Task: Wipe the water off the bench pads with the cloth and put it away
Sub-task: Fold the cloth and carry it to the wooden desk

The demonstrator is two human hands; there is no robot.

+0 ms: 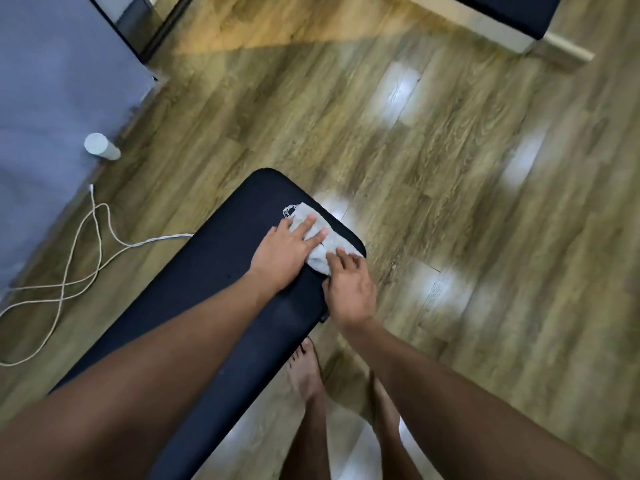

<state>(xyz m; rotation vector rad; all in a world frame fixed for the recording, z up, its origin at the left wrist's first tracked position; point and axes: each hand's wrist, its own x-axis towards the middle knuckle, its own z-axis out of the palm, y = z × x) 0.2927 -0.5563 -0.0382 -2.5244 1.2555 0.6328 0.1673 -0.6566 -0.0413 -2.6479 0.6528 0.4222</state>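
On the black bench pad, the left hand pressed flat and the right hand pinched the cloth near the edge, where it risked sliding off

One black bench pad runs diagonally through the view, and one grey cloth lies on it near its far end. Two bare hands are on the cloth: one left hand and one right hand. Two bare feet stand on the wooden floor beside the pad. One white cable lies looped on the floor, one white cylinder stands at the edge of one blue-grey mat, and one second dark pad shows in the top right corner.
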